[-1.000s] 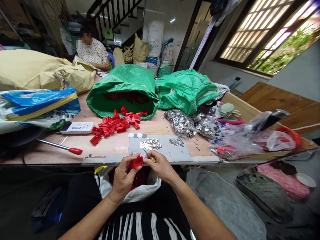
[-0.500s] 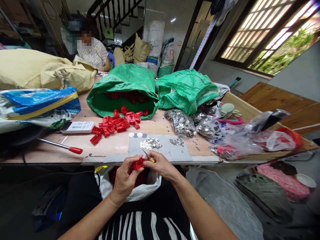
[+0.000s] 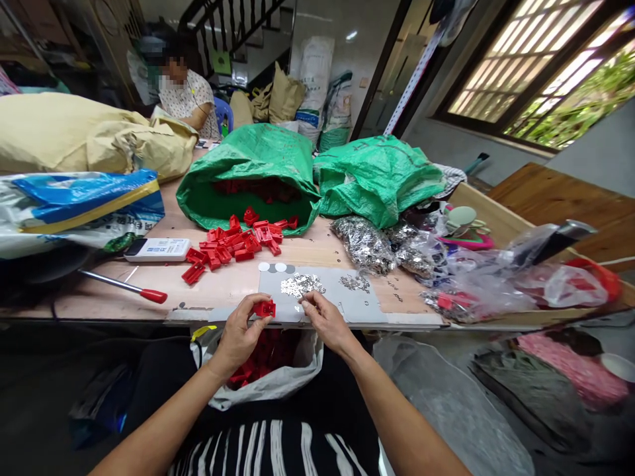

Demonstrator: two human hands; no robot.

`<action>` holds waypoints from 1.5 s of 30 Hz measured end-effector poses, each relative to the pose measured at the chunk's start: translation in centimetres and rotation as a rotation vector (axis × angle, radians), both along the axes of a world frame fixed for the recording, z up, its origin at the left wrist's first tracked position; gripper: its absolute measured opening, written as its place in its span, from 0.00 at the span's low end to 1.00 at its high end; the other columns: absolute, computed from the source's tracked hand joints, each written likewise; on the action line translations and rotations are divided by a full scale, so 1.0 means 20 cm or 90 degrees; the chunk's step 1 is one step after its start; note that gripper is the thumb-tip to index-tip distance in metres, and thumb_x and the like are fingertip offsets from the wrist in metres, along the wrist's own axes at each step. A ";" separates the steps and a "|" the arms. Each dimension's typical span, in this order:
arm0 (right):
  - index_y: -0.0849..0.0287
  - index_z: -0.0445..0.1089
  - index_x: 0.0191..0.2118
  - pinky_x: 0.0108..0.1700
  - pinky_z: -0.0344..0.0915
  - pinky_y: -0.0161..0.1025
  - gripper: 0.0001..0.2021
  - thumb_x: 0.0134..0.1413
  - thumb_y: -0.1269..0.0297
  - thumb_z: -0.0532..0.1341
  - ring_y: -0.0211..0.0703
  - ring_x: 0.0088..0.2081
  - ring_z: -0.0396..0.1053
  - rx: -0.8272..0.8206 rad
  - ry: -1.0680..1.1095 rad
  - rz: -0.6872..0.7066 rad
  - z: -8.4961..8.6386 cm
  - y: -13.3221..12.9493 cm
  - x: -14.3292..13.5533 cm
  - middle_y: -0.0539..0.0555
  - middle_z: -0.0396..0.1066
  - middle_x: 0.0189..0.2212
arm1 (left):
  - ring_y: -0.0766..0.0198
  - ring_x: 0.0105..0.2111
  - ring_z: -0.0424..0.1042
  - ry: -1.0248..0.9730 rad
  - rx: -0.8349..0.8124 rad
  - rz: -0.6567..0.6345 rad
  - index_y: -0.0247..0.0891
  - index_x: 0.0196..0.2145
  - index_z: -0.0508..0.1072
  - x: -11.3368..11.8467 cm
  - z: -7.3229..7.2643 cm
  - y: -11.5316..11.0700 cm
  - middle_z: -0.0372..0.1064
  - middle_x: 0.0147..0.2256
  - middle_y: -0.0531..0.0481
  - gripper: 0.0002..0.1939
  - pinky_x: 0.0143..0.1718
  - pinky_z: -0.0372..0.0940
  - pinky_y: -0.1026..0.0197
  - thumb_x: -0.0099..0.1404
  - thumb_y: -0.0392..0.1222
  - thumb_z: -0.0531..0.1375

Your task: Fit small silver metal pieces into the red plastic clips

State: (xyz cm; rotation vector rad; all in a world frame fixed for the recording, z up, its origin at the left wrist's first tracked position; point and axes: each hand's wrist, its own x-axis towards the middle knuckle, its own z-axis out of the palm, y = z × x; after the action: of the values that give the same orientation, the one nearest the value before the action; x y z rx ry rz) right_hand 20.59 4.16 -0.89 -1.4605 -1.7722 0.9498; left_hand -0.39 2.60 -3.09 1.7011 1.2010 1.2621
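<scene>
Red plastic part (image 3: 265, 309) is pinched in the left hand (image 3: 242, 332), near the front edge of the table (image 3: 233, 284). Right hand's (image 3: 327, 322) apart from it, by the silver bits (image 3: 302, 284); can't tell if it's pinching anything. I'd grip the part's sides and go light around loose bits.

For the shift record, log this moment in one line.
left hand: holds red part | right hand: near metal pieces, grip unclear | white bag: red parts inside
</scene>
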 end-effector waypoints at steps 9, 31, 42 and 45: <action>0.58 0.70 0.39 0.42 0.60 0.38 0.07 0.58 0.67 0.56 0.42 0.39 0.66 0.100 -0.126 -0.005 0.03 0.02 0.02 0.54 0.69 0.36 | 0.60 0.43 0.71 0.111 -0.014 -0.044 0.41 0.45 0.70 -0.03 0.00 0.05 0.72 0.44 0.47 0.15 0.47 0.65 0.56 0.59 0.35 0.58; 0.58 0.67 0.39 0.41 0.59 0.36 0.04 0.59 0.71 0.56 0.41 0.38 0.66 0.085 -0.247 0.145 0.02 -0.06 -0.15 0.53 0.69 0.35 | 0.63 0.41 0.71 0.122 -0.018 -0.090 0.41 0.45 0.70 -0.06 -0.04 0.08 0.72 0.41 0.50 0.16 0.45 0.64 0.60 0.59 0.33 0.58; 0.58 0.65 0.38 0.38 0.58 0.36 0.03 0.60 0.67 0.55 0.39 0.35 0.63 0.089 -0.078 0.107 0.04 -0.04 -0.14 0.51 0.66 0.33 | 0.65 0.36 0.73 -0.210 -0.188 -0.044 0.40 0.41 0.68 -0.02 0.03 0.05 0.73 0.38 0.51 0.16 0.41 0.66 0.61 0.54 0.36 0.65; 0.58 0.65 0.39 0.35 0.57 0.34 0.06 0.60 0.62 0.56 0.37 0.31 0.59 0.071 0.049 0.081 0.07 -0.04 -0.11 0.49 0.62 0.30 | 0.67 0.34 0.74 -0.455 -0.297 -0.014 0.42 0.44 0.65 0.01 0.10 0.03 0.75 0.35 0.54 0.20 0.40 0.67 0.64 0.55 0.37 0.66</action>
State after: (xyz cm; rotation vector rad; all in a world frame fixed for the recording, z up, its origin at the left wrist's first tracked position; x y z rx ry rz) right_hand 18.41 3.41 0.58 -1.2381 -1.8480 0.9421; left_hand -0.18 3.20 -1.07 0.8133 0.9258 1.2867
